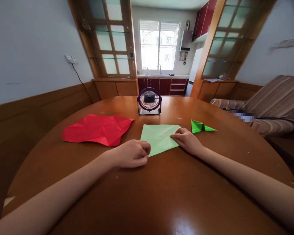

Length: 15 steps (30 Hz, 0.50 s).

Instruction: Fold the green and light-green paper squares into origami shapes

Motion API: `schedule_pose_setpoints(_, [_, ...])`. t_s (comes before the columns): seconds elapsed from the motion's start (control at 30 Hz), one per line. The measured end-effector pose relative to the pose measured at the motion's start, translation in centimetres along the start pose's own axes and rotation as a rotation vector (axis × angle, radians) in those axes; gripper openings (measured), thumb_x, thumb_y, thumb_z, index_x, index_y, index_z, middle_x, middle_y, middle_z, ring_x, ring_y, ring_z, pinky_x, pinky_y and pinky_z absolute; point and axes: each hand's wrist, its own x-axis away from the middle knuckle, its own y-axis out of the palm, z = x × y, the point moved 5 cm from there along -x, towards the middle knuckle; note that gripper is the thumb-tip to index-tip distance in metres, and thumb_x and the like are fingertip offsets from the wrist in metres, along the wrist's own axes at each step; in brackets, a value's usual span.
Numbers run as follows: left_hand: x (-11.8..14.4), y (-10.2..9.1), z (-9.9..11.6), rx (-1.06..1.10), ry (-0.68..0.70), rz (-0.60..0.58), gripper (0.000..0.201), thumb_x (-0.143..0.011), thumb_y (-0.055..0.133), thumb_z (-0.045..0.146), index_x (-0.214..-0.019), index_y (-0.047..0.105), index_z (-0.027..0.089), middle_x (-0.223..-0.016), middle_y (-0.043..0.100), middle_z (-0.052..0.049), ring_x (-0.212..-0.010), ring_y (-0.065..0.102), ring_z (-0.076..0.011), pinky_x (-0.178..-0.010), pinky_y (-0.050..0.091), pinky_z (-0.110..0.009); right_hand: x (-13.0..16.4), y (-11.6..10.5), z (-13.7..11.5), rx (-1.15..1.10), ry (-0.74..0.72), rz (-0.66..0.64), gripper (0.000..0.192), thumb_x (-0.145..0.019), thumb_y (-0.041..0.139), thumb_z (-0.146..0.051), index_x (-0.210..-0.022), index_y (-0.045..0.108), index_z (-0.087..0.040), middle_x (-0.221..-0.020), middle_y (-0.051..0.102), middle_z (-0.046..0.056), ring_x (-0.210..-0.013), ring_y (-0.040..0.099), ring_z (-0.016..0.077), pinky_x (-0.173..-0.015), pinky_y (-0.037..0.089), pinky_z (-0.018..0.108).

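A sheet of light green paper (158, 138) lies on the wooden table in front of me, with faint creases across it. My left hand (134, 153) is closed, its curled fingers at the paper's lower left corner. At the right edge, my right hand (187, 140) has its thumb and fingers pressed together on the sheet. To the right of that hand rests a folded bright green paper piece (201, 126) with pointed ends. A creased red sheet of paper (98, 130) is spread out to the left, beyond my left forearm.
A small purple desk fan (149, 100) stands upright behind the light green paper. The round-ended wooden table (147, 202) spans the view. A striped sofa (276, 98) is on the right, and a black cord (79, 78) hangs from the left wall outlet.
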Motion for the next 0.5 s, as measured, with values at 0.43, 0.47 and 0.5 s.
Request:
schedule_pose_setpoints(0.43, [1.6, -1.2, -1.2, 0.289, -0.165, -0.009, 0.046, -0.091, 0.047, 0.024, -0.046, 0.053, 0.015, -0.102, 0.071, -0.007, -0.089, 0.066, -0.0161, -0.073, 0.051, -0.024, 0.2, -0.4, 0.4, -0.235, 0.089, 0.006, 0.029, -0.094, 0.050, -0.033, -0.113, 0.069, -0.024, -0.097, 0.064, 0.009, -0.088, 0.058, 0.0218, -0.079, 0.051, 0.038])
schedule_pose_setpoints(0.47, [1.6, -1.0, -1.5, 0.316, -0.162, 0.020, 0.047, -0.093, 0.045, 0.026, -0.049, 0.057, 0.015, -0.097, 0.071, -0.008, -0.087, 0.066, -0.0158, -0.074, 0.051, -0.025, 0.2, -0.5, 0.7, -0.318, 0.138, 0.015, 0.033, -0.094, 0.050, -0.036, -0.121, 0.064, -0.023, -0.099, 0.064, 0.009, -0.088, 0.059, 0.0213, -0.079, 0.051, 0.038])
schedule_pose_setpoints(0.5, [1.5, -0.9, -1.8, 0.334, -0.162, 0.056, 0.046, -0.095, 0.043, 0.028, -0.054, 0.061, 0.015, -0.093, 0.071, -0.008, -0.085, 0.066, -0.0153, -0.075, 0.051, -0.025, 0.3, -0.5, 0.9, -0.410, 0.186, 0.025, 0.039, -0.092, 0.052, -0.038, -0.128, 0.058, -0.023, -0.102, 0.065, 0.009, -0.088, 0.060, 0.0210, -0.079, 0.051, 0.038])
